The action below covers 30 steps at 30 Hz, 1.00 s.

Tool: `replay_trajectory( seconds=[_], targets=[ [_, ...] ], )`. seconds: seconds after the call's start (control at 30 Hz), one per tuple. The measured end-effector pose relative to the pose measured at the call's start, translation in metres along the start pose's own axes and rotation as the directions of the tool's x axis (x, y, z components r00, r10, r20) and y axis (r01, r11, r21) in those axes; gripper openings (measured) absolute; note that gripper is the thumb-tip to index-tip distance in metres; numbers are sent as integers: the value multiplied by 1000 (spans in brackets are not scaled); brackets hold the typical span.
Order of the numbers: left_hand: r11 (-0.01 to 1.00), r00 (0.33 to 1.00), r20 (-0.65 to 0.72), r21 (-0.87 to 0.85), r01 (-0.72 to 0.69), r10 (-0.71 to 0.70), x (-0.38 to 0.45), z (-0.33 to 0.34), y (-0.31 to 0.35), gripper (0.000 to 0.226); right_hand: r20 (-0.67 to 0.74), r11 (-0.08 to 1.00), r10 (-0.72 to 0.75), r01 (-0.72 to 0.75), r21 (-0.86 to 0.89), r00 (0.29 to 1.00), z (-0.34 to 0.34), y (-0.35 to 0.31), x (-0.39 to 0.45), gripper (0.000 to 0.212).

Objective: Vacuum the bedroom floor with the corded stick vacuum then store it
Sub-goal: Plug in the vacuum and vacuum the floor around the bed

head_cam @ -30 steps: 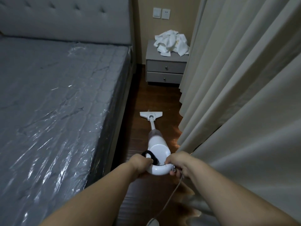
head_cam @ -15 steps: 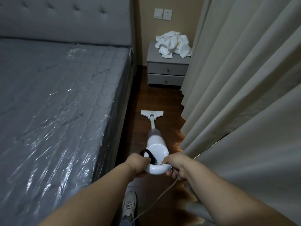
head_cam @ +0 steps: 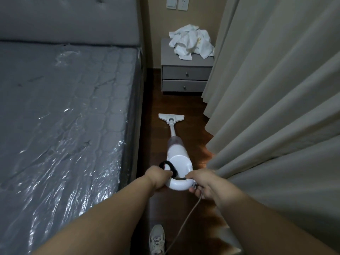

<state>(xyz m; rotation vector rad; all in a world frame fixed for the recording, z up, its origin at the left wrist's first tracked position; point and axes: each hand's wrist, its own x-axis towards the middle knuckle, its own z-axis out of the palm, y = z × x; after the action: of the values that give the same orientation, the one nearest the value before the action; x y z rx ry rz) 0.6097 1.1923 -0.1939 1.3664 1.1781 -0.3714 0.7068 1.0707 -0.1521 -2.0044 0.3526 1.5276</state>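
Grip: your left hand (head_cam: pixel 159 176) and right hand (head_cam: pixel 202 182) both clasp the white plastic corded stick vacuum (head_cam: pixel 177 159) by its loop handle, fingers curled.
Handling: likely light, rigid, top-heavy; steer from the handle.

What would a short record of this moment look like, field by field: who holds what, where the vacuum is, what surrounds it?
place: narrow strip of dark wood floor between bed and curtain
tool: white stick vacuum, floor head flat on the floor, aimed at the nightstand
left hand: grips the loop handle's left side
right hand: grips the handle's right side, where the cord leaves
bed: mattress in clear plastic wrap, on the left
nightstand: grey, two drawers, white crumpled cloth on top
curtain: beige, on the right
foot: one sneaker at the bottom edge
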Motion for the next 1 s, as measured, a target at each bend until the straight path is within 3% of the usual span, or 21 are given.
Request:
replay_trajectory(
  seconds=[0.2, 0.4, 0.6, 0.73, 1.0],
  targets=[
    [998, 995, 84, -16, 62, -61, 0, -1, -7, 30, -57, 999, 35, -36, -19, 998, 3, 6, 1, 9],
    [996, 989, 129, -21, 81, -78, -34, 14, -20, 25, -56, 996, 38, -42, -84, 998, -4, 33, -14, 18],
    [998, 992, 116, 37, 45, -49, -92, 47, -59, 22, -8, 980, 5, -7, -201, 1000, -11, 94, -40, 24],
    [998, 989, 136, 46, 53, -59, -135, 80, -96, 17, 38, 946, 71, -55, -318, 997, -21, 147, -63, 22],
    [999, 985, 170, 30, 31, -36, -189, 121, -141, 17, 63, 940, 50, -26, -340, 997, -37, 220, -101, 26]
  ],
)
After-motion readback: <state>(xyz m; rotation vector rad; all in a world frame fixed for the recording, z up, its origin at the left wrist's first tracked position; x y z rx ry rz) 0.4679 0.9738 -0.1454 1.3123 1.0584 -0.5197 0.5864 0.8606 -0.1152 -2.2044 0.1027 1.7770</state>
